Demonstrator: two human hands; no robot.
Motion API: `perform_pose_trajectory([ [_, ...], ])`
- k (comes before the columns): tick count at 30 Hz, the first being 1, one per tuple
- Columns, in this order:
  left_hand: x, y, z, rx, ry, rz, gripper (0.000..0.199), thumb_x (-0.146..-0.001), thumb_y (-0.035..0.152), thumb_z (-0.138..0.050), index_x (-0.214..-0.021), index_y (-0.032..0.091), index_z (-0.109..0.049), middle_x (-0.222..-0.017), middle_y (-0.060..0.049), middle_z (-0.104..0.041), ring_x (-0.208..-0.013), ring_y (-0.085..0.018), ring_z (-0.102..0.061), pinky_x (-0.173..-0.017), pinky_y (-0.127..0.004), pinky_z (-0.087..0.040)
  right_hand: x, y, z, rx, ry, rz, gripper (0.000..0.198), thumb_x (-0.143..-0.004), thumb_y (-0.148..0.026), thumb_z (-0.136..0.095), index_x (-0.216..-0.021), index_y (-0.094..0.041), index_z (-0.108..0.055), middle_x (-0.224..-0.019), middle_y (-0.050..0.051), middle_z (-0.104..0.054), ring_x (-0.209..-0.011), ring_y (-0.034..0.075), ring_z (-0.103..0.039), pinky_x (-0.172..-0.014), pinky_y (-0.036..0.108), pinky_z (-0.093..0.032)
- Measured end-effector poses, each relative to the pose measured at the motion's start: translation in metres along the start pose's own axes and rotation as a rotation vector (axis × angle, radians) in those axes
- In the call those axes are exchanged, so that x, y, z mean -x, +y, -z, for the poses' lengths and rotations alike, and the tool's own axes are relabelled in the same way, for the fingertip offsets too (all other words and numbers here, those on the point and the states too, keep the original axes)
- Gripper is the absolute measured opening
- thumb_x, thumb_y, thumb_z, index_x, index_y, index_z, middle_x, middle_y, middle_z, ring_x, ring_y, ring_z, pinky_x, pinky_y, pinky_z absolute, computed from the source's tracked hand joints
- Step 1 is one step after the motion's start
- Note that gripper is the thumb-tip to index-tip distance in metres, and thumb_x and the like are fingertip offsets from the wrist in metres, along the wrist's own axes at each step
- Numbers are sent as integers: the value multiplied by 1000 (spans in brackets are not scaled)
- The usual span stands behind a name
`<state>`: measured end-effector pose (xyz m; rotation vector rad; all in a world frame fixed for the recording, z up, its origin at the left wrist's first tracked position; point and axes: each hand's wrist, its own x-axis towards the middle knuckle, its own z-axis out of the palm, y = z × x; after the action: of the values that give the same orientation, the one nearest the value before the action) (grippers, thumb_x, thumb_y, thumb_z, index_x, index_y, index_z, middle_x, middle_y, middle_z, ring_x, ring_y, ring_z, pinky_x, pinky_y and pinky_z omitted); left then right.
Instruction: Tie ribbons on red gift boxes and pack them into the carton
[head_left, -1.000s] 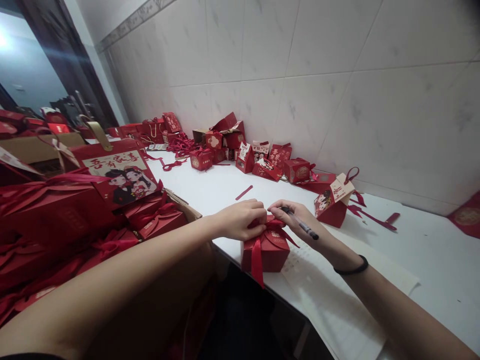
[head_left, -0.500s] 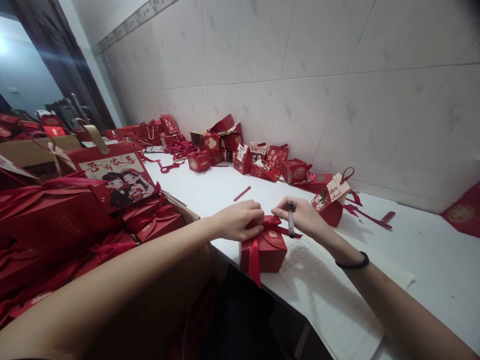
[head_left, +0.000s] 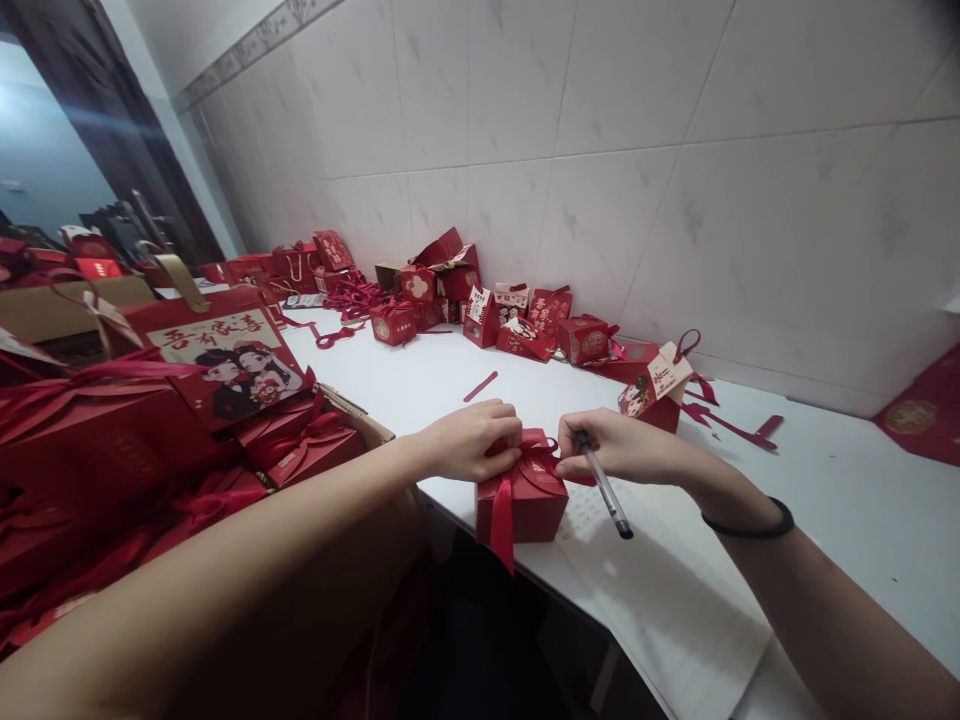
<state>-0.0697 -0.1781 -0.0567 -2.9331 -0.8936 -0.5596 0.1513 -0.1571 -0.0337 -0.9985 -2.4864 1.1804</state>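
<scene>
A small red gift box (head_left: 536, 512) stands at the table's front edge, tied with a red ribbon (head_left: 503, 520) that forms a bow on its lid. My left hand (head_left: 474, 442) is closed on the ribbon at the box's upper left, its fingertips partly hiding the knot. On the other side, my right hand (head_left: 626, 446) pinches the bow's right part between thumb and finger. A black-tipped clear pen (head_left: 609, 495) is tucked in that same hand, pointing down and toward me. Beneath the right hand lies a sheet of printed paper (head_left: 667, 600).
A cardboard carton (head_left: 367, 425) filled with red gift boxes and a picture bag (head_left: 225, 360) is at left. Along the tiled wall stand several red boxes (head_left: 394, 323) and a house-shaped box (head_left: 656, 385). A loose ribbon strip (head_left: 481, 386) lies on the white table (head_left: 420, 385).
My right hand has turned and shifted slightly right, drawing the ribbon into a loop. The pen has swung from upright to slanting down right. My left hand stays on the box.
</scene>
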Motion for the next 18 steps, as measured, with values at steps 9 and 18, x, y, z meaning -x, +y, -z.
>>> perform_pose_trajectory([
  [9, 0, 1, 2, 13, -14, 13, 13, -83, 21, -42, -75, 15, -51, -76, -5, -51, -71, -14, -46, -67, -26, -41, 17, -23, -6, 77, -66, -42, 13, -72, -27, -60, -68, -17, -53, -64, -2, -56, -60, 12, -50, -52, 21, -36],
  [18, -2, 5, 1, 34, -59, 60, 11, -81, 23, -46, -76, 15, -52, -81, -8, -54, -75, -16, -49, -73, -26, -42, 46, -24, -23, 263, -65, 57, 14, -77, -25, -59, -65, -19, -54, -62, -3, -55, -56, 10, -49, -50, 19, -36],
])
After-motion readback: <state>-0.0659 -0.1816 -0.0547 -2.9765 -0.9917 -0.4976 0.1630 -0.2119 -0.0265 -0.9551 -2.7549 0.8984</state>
